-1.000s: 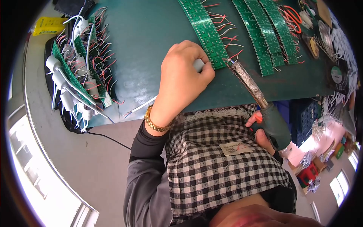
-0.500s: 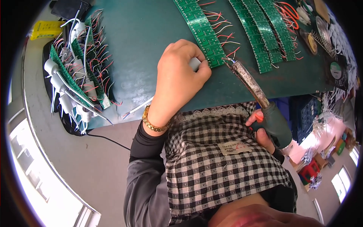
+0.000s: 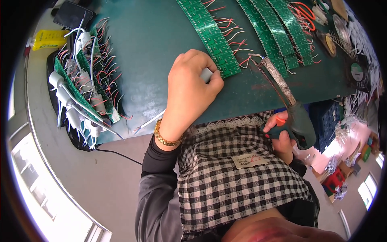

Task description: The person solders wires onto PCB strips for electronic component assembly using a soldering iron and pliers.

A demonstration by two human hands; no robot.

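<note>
My left hand point(image 3: 190, 88) is closed round a light grey plastic piece point(image 3: 206, 75), holding it at the near end of a green circuit board strip point(image 3: 214, 38). Most of that piece is hidden by my fingers. A white cable point(image 3: 152, 119) with bare ends shows beside my wrist. Red and white wires point(image 3: 233, 30) stick out along the strip's right edge. My right hand point(image 3: 283, 143) grips a soldering gun point(image 3: 301, 126) with a dark green handle and an orange-red trigger. Its thin tip is just right of the strip's near end, by the wires.
More green board strips point(image 3: 274, 34) lie to the right, with orange-handled scissors point(image 3: 305, 15) beyond them. On the left are wired boards with grey-white connectors point(image 3: 64, 94), a yellow packet point(image 3: 49, 39) and a dark flat device point(image 3: 73, 15). A solder spool point(image 3: 357, 71) sits far right.
The soldering gun's tip has moved away from the strip's near corner, rightward and toward the far side. My left hand keeps its hold on the grey piece. The whole view has shifted slightly.
</note>
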